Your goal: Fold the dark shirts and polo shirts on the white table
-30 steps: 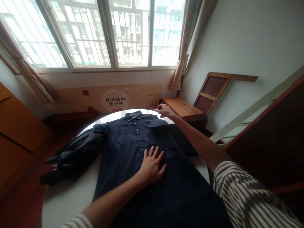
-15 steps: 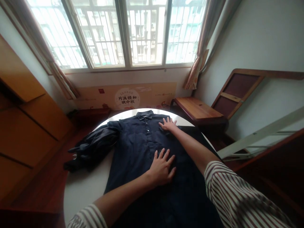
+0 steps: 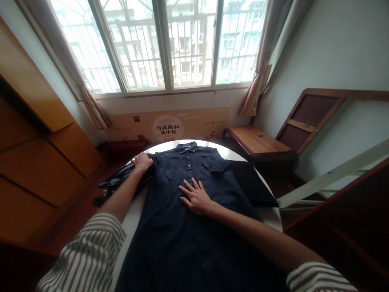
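The right hand's (image 3: 198,199) fingers, spread wide and gripping nothing, lie atop the navy button-front shirt (image 3: 182,231), seemingly steadying it on the white desk (image 3: 131,223). Beyond them, the left hand's (image 3: 142,161) fingers bend over its sleeve (image 3: 155,157), perhaps for smoothing; whether they pinch cloth, I cannot tell.

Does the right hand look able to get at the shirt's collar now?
Probably yes: only the shirt front lies between the right hand and the collar, with the left hand off to one side.
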Demonstrator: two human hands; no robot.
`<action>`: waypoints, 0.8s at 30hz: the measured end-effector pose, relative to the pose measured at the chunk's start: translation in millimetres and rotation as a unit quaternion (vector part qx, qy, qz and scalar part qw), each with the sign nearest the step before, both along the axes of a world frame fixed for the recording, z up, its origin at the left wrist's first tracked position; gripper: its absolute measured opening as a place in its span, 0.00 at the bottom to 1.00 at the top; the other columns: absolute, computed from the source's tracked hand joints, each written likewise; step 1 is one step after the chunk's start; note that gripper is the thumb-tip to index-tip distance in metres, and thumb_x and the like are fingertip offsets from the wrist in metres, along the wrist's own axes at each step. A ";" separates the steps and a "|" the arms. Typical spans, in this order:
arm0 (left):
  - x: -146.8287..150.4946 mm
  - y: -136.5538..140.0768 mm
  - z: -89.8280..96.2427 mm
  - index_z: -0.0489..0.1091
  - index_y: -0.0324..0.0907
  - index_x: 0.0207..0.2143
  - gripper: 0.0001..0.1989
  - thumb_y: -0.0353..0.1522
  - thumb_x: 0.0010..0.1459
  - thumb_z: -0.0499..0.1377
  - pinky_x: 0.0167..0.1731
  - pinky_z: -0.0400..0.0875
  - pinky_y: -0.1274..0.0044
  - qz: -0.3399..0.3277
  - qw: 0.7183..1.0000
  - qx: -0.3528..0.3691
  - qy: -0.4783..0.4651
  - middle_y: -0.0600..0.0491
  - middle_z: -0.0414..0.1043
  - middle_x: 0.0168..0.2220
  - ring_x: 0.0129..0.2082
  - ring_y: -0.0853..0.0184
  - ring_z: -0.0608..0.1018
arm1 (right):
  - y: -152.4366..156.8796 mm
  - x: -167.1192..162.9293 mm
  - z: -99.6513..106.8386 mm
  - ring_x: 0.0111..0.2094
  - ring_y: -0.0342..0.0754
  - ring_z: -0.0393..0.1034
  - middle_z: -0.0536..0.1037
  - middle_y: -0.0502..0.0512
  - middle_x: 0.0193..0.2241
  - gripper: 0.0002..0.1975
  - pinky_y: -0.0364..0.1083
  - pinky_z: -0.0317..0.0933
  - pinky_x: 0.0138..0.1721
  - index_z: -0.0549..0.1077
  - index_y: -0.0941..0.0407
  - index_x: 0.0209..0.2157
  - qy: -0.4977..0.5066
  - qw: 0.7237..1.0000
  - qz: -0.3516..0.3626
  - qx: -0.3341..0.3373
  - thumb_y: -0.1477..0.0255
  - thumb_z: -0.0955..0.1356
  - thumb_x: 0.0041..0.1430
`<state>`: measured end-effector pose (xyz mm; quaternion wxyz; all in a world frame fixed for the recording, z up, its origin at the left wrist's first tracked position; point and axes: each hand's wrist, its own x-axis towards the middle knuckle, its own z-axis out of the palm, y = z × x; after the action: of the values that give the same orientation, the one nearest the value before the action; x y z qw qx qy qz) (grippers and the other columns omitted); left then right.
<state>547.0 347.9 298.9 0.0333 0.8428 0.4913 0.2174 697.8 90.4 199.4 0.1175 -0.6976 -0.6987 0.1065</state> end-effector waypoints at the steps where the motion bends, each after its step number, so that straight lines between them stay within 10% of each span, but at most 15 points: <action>1: 3.3 0.4 -1.8 0.67 0.24 0.45 0.14 0.28 0.62 0.51 0.48 0.63 0.55 -0.008 1.000 0.018 -0.003 0.34 0.72 0.46 0.49 0.45 0.73 | -0.9 0.3 -0.4 0.69 0.68 0.31 0.45 0.55 0.70 0.33 0.68 0.31 0.64 0.53 0.48 0.68 0.001 1.000 -0.004 0.009 0.49 0.53 0.67; 6: 41.6 -20.9 -13.3 0.66 0.28 0.51 0.19 0.21 0.63 0.42 0.55 0.60 0.69 -0.129 0.988 0.080 0.007 0.40 0.68 0.53 0.54 0.58 0.70 | 1.1 2.4 0.7 0.69 0.66 0.32 0.47 0.54 0.70 0.32 0.68 0.32 0.65 0.56 0.49 0.67 0.003 1.000 -0.014 0.026 0.50 0.53 0.68; 11: 77.0 -47.9 -67.3 0.60 0.33 0.61 0.26 0.36 0.64 0.54 0.58 0.58 0.72 -0.239 0.966 -0.005 0.103 0.41 0.65 0.60 0.59 0.58 0.67 | -0.3 0.3 -0.7 0.69 0.66 0.34 0.50 0.55 0.69 0.32 0.67 0.32 0.65 0.58 0.50 0.66 0.002 0.999 -0.018 0.042 0.50 0.52 0.68; 17: 91.3 -21.7 -93.2 0.58 0.34 0.64 0.26 0.37 0.69 0.40 0.61 0.55 0.65 -0.160 0.978 -0.042 0.125 0.38 0.59 0.64 0.64 0.55 0.62 | -0.7 0.2 -2.5 0.69 0.66 0.34 0.50 0.55 0.69 0.32 0.66 0.31 0.65 0.58 0.50 0.66 0.009 0.998 -0.021 0.054 0.51 0.53 0.68; 24: 93.1 4.5 -95.5 0.56 0.43 0.66 0.32 0.48 0.65 0.46 0.60 0.53 0.52 -0.099 0.979 -0.088 0.153 0.40 0.49 0.68 0.67 0.44 0.55 | -2.4 0.9 -3.2 0.69 0.67 0.34 0.50 0.56 0.69 0.32 0.67 0.32 0.65 0.59 0.51 0.66 0.012 0.998 -0.014 0.063 0.51 0.54 0.68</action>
<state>640.1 352.3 203.4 0.0528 0.9043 0.4220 0.0376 698.8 88.0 196.2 0.1712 -0.6969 -0.6930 0.0688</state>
